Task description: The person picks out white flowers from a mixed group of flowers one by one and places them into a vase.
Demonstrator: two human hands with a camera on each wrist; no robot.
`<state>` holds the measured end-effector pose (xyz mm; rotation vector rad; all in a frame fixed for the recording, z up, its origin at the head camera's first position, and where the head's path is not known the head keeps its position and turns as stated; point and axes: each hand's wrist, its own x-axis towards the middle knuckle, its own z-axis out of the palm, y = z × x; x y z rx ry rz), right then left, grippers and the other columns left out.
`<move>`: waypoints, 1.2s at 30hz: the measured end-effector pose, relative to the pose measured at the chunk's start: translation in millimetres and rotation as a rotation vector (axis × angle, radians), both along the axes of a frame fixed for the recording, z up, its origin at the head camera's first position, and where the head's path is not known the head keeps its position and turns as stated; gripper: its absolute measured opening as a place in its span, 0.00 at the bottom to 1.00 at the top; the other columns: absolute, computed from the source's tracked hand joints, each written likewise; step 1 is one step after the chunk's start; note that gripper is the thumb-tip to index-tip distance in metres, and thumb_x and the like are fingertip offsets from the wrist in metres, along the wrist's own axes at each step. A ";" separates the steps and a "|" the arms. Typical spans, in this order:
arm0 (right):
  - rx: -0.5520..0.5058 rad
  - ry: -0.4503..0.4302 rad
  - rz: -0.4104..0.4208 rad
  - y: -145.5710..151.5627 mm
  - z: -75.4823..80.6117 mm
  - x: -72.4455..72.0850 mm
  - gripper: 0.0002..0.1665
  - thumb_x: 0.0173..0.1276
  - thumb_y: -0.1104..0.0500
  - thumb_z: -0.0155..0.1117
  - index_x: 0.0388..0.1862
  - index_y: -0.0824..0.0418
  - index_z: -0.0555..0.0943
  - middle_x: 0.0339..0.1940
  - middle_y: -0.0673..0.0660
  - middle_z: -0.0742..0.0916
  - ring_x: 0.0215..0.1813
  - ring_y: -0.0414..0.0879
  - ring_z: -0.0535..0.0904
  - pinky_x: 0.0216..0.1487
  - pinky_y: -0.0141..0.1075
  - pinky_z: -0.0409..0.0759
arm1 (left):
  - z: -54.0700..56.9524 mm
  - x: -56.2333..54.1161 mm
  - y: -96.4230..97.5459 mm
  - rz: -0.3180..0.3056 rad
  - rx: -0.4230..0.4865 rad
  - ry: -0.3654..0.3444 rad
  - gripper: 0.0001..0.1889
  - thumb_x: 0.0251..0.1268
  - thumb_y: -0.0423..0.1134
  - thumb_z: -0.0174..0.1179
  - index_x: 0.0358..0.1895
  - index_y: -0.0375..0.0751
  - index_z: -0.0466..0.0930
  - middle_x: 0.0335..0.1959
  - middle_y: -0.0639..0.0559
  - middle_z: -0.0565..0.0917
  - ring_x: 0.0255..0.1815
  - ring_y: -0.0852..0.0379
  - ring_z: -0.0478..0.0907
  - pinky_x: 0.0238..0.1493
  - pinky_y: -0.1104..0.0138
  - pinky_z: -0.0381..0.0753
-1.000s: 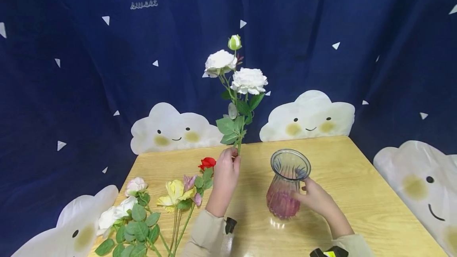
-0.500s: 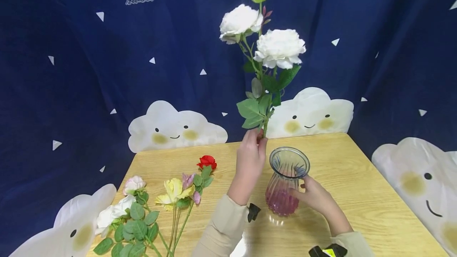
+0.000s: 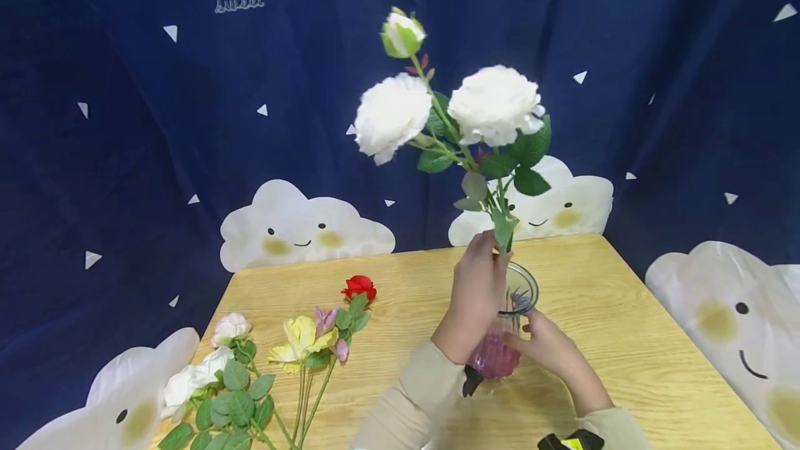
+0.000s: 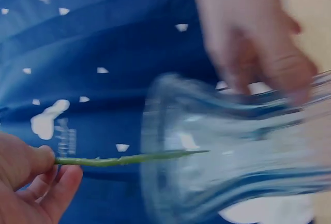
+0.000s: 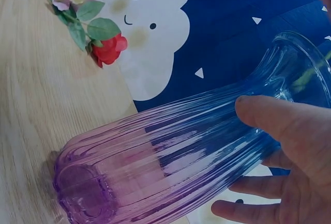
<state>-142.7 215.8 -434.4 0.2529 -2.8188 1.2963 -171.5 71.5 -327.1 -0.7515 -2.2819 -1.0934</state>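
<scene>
My left hand [image 3: 476, 297] pinches the green stem [image 4: 119, 160] of a white rose spray [image 3: 496, 106]. The spray has two full blooms and a bud [image 3: 403, 35], and it leans over the vase's mouth. In the left wrist view the stem's tip lies within the outline of the mouth. The ribbed glass vase [image 5: 129, 167] stands on the table, purple at its base and bluish toward its flared rim [image 3: 531, 290]. My right hand [image 3: 553, 349] grips it, thumb on one side below the rim and fingers on the other. My left hand partly hides the vase in the head view.
Left on the wooden table [image 3: 412, 297] lie a red rose [image 3: 359, 287], a yellow flower [image 3: 301, 340] with pinkish-purple blooms, and a leafy white rose stem [image 3: 196, 377]. A navy curtain [image 3: 312, 103] with cloud faces hangs around the table's back and sides.
My left hand has carried the white rose spray rightward to the vase, first raising it, then lowering and tilting it over the mouth. My right hand stays on the vase.
</scene>
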 end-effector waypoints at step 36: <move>-0.001 0.064 -0.024 -1.5 -3.0 2.6 0.38 0.53 0.57 0.66 0.58 0.75 0.63 0.51 0.73 0.74 0.49 0.63 0.73 0.46 0.50 0.74 | -50.2 11.5 -31.0 0.226 -0.412 -0.080 0.20 0.59 0.49 0.56 0.52 0.42 0.73 0.46 0.47 0.76 0.41 0.54 0.77 0.37 0.64 0.76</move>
